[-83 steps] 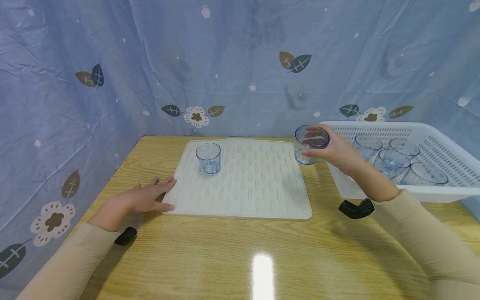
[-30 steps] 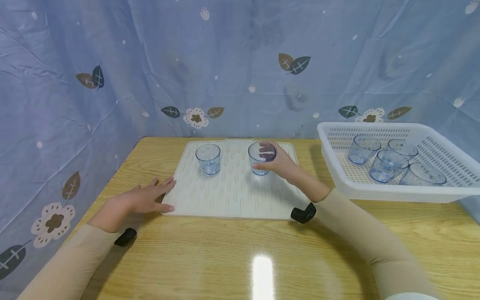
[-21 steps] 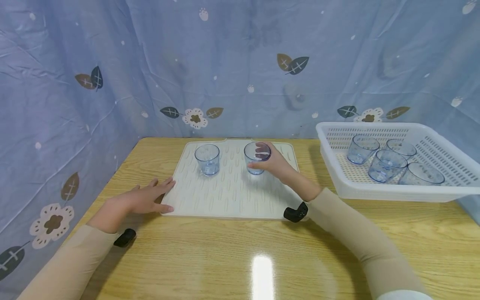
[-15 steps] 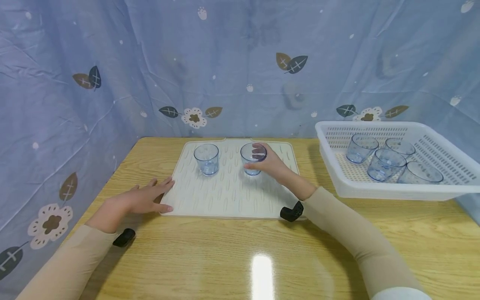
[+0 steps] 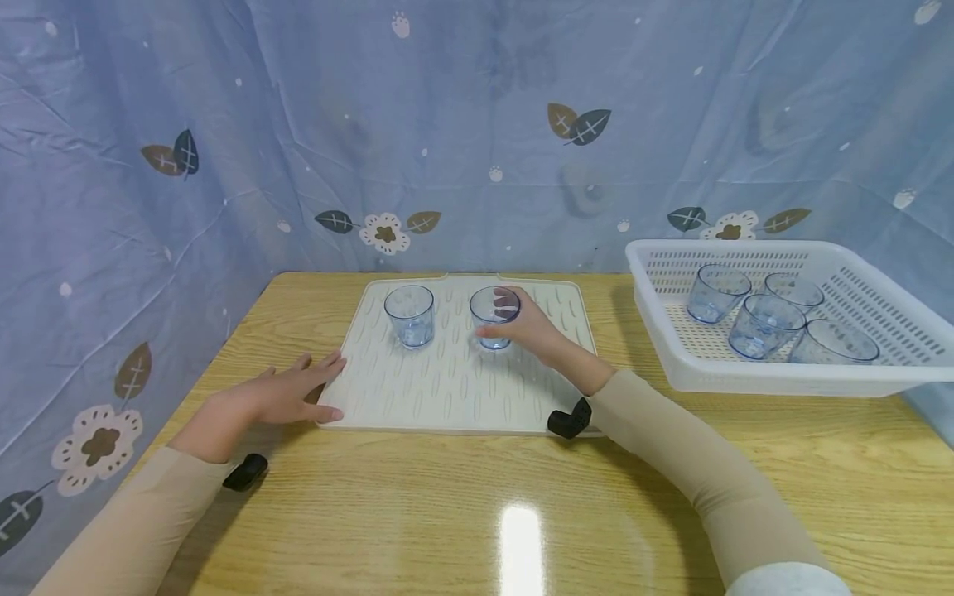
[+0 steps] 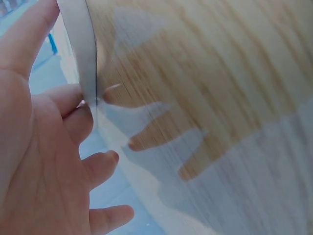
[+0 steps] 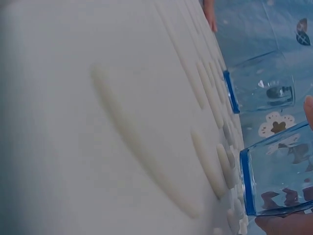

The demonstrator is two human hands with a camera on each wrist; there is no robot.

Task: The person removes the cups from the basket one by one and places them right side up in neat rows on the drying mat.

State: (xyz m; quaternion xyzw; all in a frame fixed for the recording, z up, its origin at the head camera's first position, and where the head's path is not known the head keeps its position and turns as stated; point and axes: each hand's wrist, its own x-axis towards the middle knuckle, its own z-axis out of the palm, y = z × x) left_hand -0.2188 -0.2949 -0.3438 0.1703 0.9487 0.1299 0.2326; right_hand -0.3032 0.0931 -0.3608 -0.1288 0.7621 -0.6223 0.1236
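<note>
My right hand grips a clear blue-tinted tumbler, thumb in front and fingers round the far side. This tumbler stands upright at the mat's surface; the right wrist view shows its thick blue base right at the ridges. A matching tumbler stands upright a short gap to its left. Both are on the back half of a white ridged drying mat. With fingers spread, my left hand touches the mat's left edge; in the left wrist view its fingertips meet the mat's rim.
To the right stands a white perforated basket, with several like tumblers inside, some leaning. The wooden table reaches in front of the mat. A blue patterned curtain hangs behind and on the left.
From beside the basket, my right hand has carried the tumbler left and down to the mat, then shifted it a little further left towards the other tumbler. My left hand has stayed put.
</note>
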